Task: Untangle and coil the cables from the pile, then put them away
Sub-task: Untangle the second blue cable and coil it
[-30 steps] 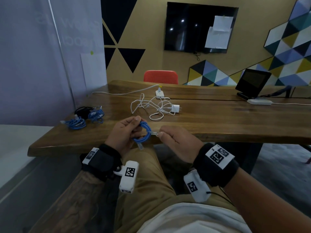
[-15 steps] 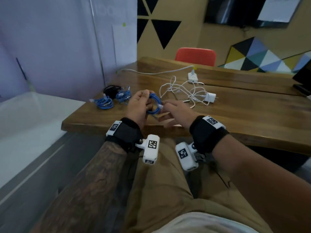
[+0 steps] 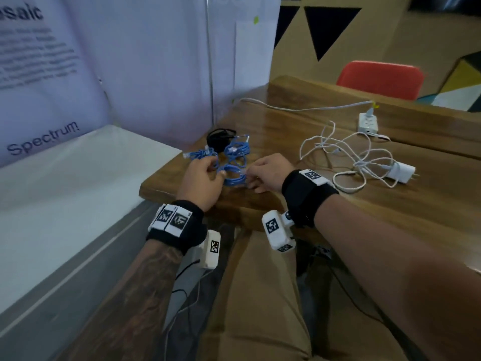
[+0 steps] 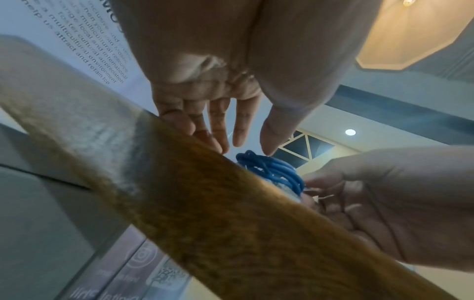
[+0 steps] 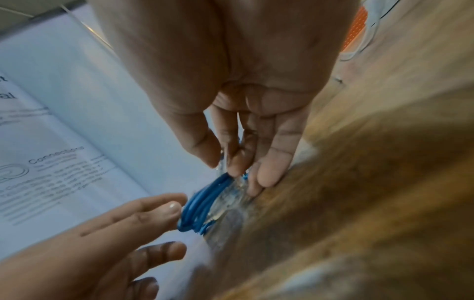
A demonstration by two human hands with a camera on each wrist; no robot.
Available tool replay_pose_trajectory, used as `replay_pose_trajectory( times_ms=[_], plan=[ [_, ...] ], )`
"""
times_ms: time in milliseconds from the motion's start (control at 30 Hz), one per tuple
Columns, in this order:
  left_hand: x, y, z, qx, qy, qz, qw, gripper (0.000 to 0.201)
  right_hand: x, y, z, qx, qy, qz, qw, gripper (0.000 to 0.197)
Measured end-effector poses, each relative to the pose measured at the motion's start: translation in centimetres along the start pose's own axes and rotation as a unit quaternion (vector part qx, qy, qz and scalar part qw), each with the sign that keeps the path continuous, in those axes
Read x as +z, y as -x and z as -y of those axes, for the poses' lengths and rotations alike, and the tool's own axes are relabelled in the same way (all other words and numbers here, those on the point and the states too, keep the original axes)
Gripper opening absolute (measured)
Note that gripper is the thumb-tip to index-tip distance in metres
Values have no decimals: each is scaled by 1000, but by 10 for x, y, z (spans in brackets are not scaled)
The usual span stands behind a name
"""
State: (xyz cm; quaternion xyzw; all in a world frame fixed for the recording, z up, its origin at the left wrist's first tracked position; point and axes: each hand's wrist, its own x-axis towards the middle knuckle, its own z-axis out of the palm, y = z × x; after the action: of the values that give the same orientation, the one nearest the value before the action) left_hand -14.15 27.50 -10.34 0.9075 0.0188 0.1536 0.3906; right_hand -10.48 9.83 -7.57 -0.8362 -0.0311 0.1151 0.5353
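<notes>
An orange chair (image 3: 380, 78) stands behind the wooden table (image 3: 338, 204).

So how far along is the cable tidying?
Two blue coils and a black one already sit at the table corner. Both hands, left and right, are setting down a third blue coil. The white tangle remains.

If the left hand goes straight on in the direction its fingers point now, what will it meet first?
Most likely the left hand meets the small blue coiled cable lying just beyond its fingertips on the brown wooden table, with the black cable bundle further behind. Depth is unclear, so this is a judgement.
</notes>
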Motion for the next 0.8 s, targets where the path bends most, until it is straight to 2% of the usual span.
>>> replay_pose_trajectory(
  times_ms=[133, 233, 333, 400, 600, 800],
  plan=[
    [3, 1, 13, 3, -44, 16, 999, 26, -1, -13, 7, -33, 110, 17, 993, 22],
    [9, -3, 19, 19, -91, -17, 996, 26, 0, -23, 9, -58, 178, 23, 982, 31],
    [12, -7, 20, 31, -168, -52, 984, 31, 3, -28, 11, -19, 145, 57, 988, 28],
    [14, -8, 22, 22, -179, -62, 982, 33, 3, -30, 11, -17, 143, 83, 986, 25],
    [16, -7, 22, 16, -131, -77, 988, 34, -4, -32, 5, -20, 107, 110, 988, 37],
    [10, -1, 16, 14, -91, -99, 991, 22, -14, -27, -1, -17, 60, 109, 992, 36]
  ],
)
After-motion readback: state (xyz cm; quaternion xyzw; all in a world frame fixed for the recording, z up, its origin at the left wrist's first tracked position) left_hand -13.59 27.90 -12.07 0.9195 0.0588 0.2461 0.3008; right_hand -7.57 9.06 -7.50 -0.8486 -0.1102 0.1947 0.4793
